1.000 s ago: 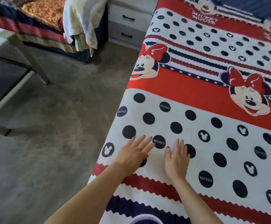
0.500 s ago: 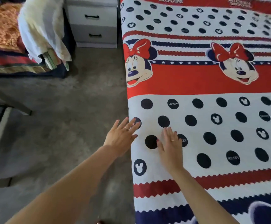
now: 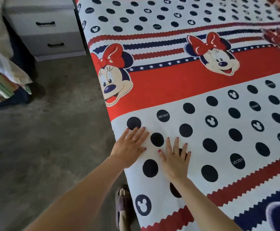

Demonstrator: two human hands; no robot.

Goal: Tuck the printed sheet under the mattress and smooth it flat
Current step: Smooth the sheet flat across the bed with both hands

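Observation:
The printed sheet [image 3: 177,87] covers the bed, with red bands, dark dots on white and cartoon mouse faces, and it lies flat and taut. My left hand [image 3: 129,146] rests palm down on the white dotted band right at the bed's left edge, fingers spread. My right hand [image 3: 175,157] lies flat beside it, a little further in, fingers spread over a dark dot. Neither hand holds anything. The mattress under the sheet is hidden.
Grey floor [image 3: 44,139] runs along the bed's left side. A white two-drawer nightstand [image 3: 47,30] stands at the top left. Another bed with draped cloth [image 3: 0,64] is at the far left. My slippered foot [image 3: 123,202] stands against the bed edge.
Both hands have slid along the dotted band near the bed's edge, staying flat; the left hand, half off the edge before, now lies on the sheet. The view has swung over the bed.

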